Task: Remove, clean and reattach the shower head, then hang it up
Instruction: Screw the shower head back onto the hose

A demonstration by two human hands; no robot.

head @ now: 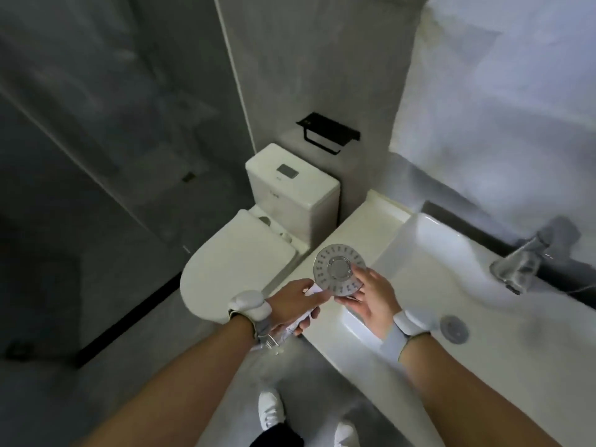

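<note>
The shower head (338, 269) is a round chrome disc with rings of nozzles, its face turned up toward me over the left end of the white basin counter (374, 217). My left hand (290, 301) grips its white handle, whose threaded chrome end sticks out below my wrist. My right hand (371, 295) cups the disc's right rim from beneath, fingers spread along the edge. No hose is attached to the handle's end that I can see.
A white toilet (238, 262) with closed lid stands left of the counter. The sink bowl (429, 272) has a chrome tap (522, 259) at right and a drain (454, 329). A black paper holder (329, 132) hangs on the wall. Glass shower screen stands at left.
</note>
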